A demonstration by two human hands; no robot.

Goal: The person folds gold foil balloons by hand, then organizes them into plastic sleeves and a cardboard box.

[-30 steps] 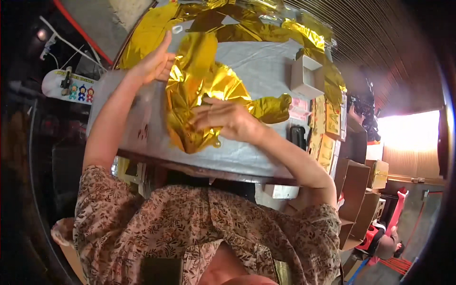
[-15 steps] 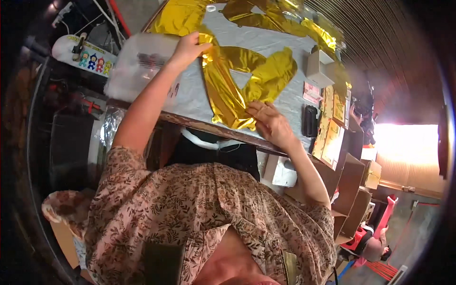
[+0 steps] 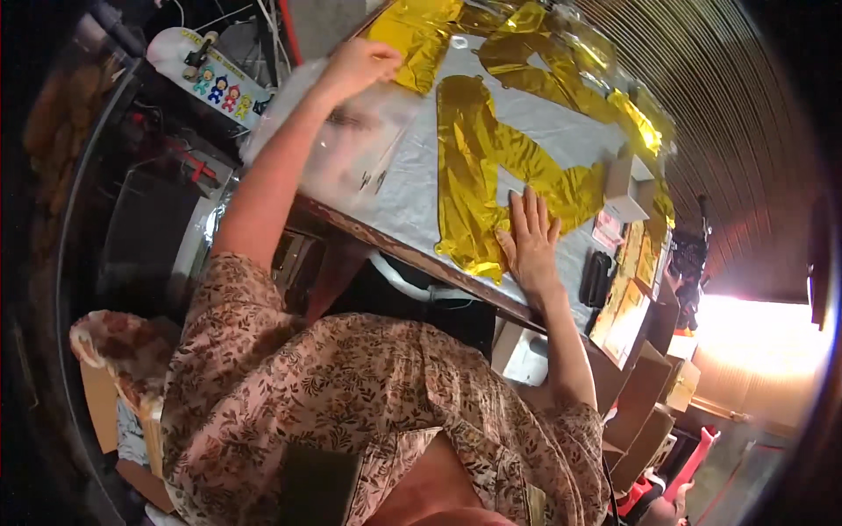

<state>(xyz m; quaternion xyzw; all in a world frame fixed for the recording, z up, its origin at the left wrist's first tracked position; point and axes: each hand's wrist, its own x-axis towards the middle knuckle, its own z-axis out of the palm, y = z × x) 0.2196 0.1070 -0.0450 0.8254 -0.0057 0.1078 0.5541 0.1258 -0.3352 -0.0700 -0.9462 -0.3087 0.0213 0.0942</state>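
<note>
A flat, uninflated gold foil balloon with a cut-out opening lies creased on the grey-covered table. My right hand rests flat on its near right part, fingers stretched out. Up at the far left, my left hand is raised at the edge of another gold foil sheet. Its fingers are loosely bent with the thumb apart, and nothing shows between them. Below that hand, clear plastic bags cover the table's left side.
More gold foil balloons lie farther back. At the right stand a small white box, a black case and yellow cartons. Open cardboard boxes sit beyond the table's right edge. A decorated skateboard is at the left.
My left hand has let go of the balloon's far left part and moved away to the far left. My right hand has gone from gripping the near corner to lying flat on the foil.
</note>
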